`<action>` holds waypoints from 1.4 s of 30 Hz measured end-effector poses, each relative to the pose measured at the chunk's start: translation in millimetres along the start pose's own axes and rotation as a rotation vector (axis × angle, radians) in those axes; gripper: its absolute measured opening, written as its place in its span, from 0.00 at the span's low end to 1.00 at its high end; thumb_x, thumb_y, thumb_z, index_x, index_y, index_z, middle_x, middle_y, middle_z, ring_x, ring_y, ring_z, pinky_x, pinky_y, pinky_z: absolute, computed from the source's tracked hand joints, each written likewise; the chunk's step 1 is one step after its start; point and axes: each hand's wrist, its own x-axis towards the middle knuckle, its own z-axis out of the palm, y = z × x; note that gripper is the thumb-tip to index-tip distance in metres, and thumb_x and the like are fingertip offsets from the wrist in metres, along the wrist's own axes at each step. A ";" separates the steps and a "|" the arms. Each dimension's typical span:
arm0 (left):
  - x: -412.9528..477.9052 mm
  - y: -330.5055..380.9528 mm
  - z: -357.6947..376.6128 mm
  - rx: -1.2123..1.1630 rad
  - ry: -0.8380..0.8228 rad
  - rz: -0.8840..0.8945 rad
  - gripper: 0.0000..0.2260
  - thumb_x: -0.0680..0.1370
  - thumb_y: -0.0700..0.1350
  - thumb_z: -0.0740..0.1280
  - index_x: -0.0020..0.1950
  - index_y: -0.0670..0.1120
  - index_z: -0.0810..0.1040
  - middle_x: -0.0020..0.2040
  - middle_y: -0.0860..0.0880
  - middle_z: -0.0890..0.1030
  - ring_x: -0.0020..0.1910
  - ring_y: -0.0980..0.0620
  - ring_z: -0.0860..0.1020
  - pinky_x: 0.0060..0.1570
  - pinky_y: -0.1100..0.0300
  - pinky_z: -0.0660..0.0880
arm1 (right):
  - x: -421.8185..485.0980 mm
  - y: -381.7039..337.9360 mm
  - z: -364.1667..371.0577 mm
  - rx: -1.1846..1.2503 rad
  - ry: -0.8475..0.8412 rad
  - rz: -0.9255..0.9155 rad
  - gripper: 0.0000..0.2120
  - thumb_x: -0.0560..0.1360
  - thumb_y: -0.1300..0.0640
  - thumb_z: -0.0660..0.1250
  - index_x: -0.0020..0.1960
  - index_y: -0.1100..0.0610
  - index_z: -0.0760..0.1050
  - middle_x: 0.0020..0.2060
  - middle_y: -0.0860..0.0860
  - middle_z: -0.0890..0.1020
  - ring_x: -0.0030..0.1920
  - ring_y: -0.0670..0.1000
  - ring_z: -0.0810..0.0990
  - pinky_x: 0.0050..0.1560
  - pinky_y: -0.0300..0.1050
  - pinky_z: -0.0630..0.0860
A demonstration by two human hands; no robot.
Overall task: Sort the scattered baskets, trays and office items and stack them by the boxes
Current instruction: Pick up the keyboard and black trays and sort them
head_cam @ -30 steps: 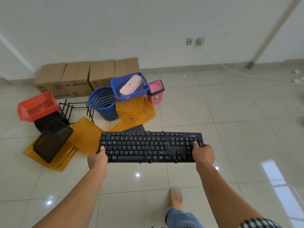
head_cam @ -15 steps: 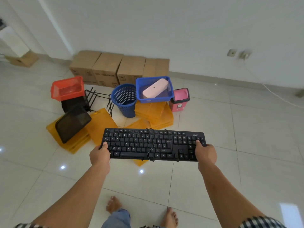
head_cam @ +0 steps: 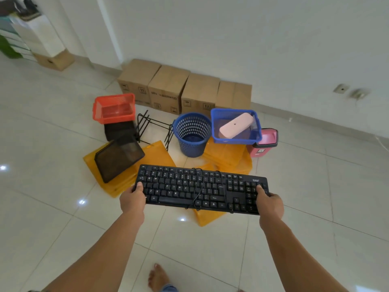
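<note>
I hold a black keyboard level in the air, its cable wound round the middle. My left hand grips its left end and my right hand grips its right end. Beyond it, a row of cardboard boxes stands against the wall. In front of the boxes sit a red basket, a round blue waste basket, a blue rectangular basket with a pink case inside, and a small pink bin. Yellow trays lie on the floor, one under a black mesh tray.
A black wire rack stands between the red basket and the blue waste basket. Another cardboard box sits far left by white furniture. Wall sockets are at right. My bare foot is on the tiled floor below.
The view has swung left and nearer to the pile. The keyboard stays in both hands, now tilted slightly. A second keyboard on the floor is no longer seen.
</note>
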 end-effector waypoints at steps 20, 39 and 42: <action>237.1 118.7 20.5 0.588 -0.139 0.041 0.17 0.82 0.54 0.64 0.59 0.40 0.80 0.43 0.48 0.77 0.47 0.45 0.76 0.50 0.51 0.72 | 2.9 -49.0 206.4 0.116 0.007 0.252 0.21 0.77 0.44 0.70 0.59 0.61 0.76 0.48 0.57 0.82 0.46 0.58 0.80 0.35 0.45 0.71; 427.2 184.9 184.4 1.236 -0.449 0.049 0.24 0.80 0.57 0.67 0.68 0.41 0.74 0.65 0.42 0.77 0.62 0.41 0.76 0.62 0.49 0.74 | 122.3 -74.5 354.8 -0.040 -0.016 0.512 0.39 0.73 0.38 0.73 0.70 0.62 0.64 0.57 0.60 0.78 0.56 0.62 0.77 0.54 0.58 0.77; 464.5 175.7 211.5 1.282 -0.518 0.064 0.24 0.81 0.56 0.66 0.70 0.42 0.73 0.66 0.42 0.76 0.63 0.41 0.75 0.63 0.49 0.75 | 143.6 -63.9 385.0 -0.095 -0.019 0.543 0.41 0.73 0.40 0.74 0.73 0.62 0.60 0.49 0.57 0.74 0.47 0.60 0.73 0.43 0.56 0.71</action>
